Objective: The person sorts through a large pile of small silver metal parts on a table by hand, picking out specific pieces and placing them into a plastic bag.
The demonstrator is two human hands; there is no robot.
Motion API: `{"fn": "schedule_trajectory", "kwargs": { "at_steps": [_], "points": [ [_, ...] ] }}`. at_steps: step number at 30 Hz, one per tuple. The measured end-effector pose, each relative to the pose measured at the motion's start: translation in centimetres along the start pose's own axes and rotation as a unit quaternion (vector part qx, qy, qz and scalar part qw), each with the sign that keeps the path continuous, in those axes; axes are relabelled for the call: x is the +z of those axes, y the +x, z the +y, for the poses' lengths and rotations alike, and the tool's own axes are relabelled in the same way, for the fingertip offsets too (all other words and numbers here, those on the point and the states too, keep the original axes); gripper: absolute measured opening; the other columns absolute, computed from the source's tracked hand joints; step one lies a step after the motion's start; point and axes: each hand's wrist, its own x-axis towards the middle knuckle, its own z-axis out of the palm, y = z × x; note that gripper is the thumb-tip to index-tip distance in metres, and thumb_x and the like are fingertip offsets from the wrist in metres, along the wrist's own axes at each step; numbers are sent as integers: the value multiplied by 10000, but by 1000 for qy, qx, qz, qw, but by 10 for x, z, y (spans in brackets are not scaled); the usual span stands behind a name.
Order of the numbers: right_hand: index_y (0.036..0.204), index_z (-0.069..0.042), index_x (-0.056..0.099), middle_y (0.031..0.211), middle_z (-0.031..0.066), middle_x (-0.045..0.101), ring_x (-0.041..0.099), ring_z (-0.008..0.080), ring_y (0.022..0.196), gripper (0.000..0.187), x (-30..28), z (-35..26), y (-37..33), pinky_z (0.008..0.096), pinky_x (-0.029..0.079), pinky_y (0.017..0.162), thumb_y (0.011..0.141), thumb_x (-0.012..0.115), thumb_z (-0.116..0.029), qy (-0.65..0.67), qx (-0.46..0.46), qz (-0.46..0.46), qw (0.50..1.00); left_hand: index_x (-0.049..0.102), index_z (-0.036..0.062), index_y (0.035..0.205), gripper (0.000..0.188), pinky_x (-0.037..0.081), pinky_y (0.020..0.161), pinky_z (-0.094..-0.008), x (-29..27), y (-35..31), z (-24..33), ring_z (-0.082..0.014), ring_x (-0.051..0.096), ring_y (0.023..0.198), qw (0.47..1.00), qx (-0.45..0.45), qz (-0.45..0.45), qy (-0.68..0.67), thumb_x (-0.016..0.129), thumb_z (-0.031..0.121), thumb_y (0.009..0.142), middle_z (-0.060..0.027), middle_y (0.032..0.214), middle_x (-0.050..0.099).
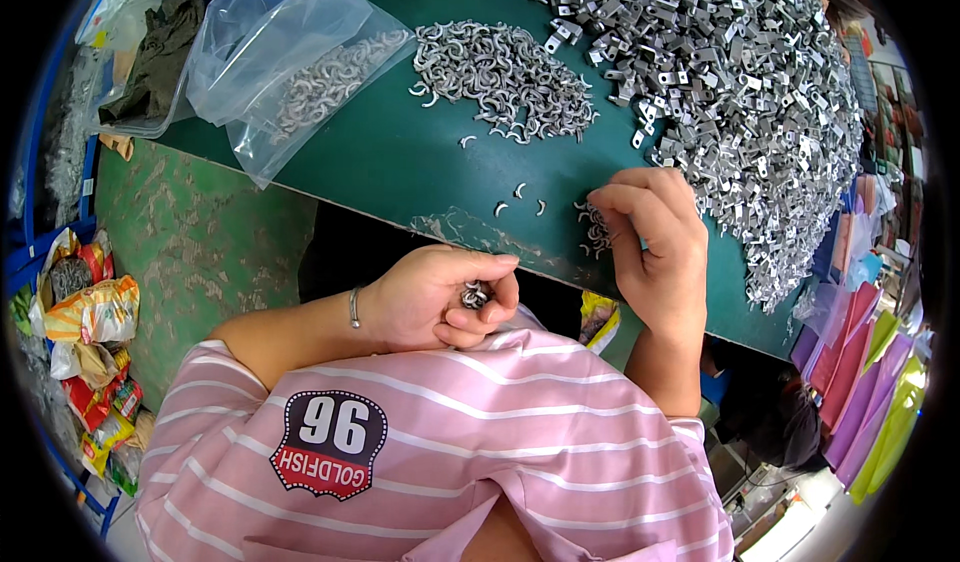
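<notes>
My left hand [425,287] is cupped in front of my chest, its fingers curled around several small curved metal pieces [477,295] that show in the palm. At the table's near edge, my right hand [660,237] reaches over a small cluster of curved metal pieces [597,230]. Its fingers are bent together close to that cluster; what they pinch, if anything, is hidden. Left of it, a few loose curved pieces [518,191] lie on the green table [400,177]. Farther back spreads a larger pile of the same crescent-shaped pieces [500,72].
A big heap of bent metal brackets with holes [720,72] covers the table's right side. At the back left lie a clear plastic bag [270,52] with more curved pieces and a clear bin [150,122] holding dark cloth. Colourful packages [95,312] sit at far left.
</notes>
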Motion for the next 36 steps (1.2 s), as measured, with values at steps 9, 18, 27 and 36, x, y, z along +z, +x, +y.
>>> {"fn": "schedule_trajectory", "kwargs": {
  "at_steps": [9,18,27,36],
  "points": [
    [888,-65,685,839,39,577,552,241,806,223,22,-11,5,357,387,727,679,710,9,15,-22,-45,999,580,-16,810,455,244,405,-196,3,-1,1,-49,310,491,1000,6,11,2,332,286,1044,-36,730,478],
    [833,-62,619,825,39,614,572,235,750,200,16,0,1,357,394,719,675,711,18,8,-65,5,998,575,-20,805,468,241,410,-200,2,-1,1,-52,299,491,1000,2,9,4,322,290,1047,-25,699,450],
    [824,-47,615,814,55,654,614,232,743,206,8,4,-8,318,439,713,686,707,76,89,-21,35,995,557,-22,782,468,242,410,-202,4,0,2,-57,307,498,1000,2,19,7,309,270,1051,-44,694,452],
    [866,-34,655,880,80,645,607,242,809,197,-8,11,-10,331,440,741,707,679,79,59,5,2,998,553,-17,772,459,240,406,-200,6,0,1,-59,314,501,1000,8,27,6,321,268,1046,-50,702,461]
  ]
}}
